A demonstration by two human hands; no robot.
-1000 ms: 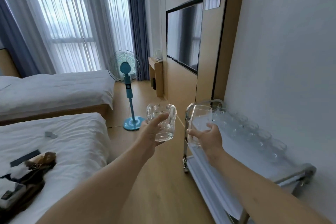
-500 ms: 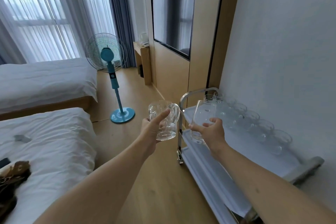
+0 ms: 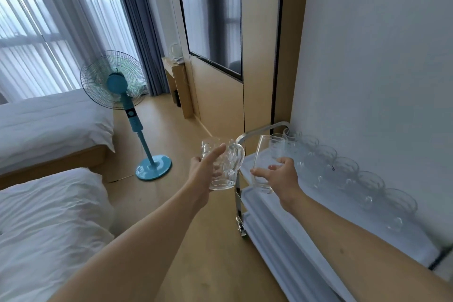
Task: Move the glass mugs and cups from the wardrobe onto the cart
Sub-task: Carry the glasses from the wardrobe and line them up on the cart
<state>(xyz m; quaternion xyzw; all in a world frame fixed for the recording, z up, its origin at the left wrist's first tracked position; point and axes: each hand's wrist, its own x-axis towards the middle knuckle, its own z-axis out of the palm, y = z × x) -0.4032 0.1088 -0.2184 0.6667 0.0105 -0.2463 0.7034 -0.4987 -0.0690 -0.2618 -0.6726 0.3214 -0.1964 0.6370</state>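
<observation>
While left hand point(image 3: 204, 171) grips one mug point(image 3: 224, 164), right hand point(image 3: 282, 176) clasps one tumbler point(image 3: 266, 154) beside perhaps seven cups point(image 3: 345, 167).

Soft daylight comes from the curtained window point(image 3: 36, 32) at ten o'clock, bright and nearly washed out there. The room is evenly lit, shadows faint. The TV point(image 3: 213, 14) screen mirrors the window. Wide-angle bending bows walls and arms toward the edges. The glasses point(image 3: 343, 169) along the wall at three o'clock look soft, slightly smeared.
</observation>
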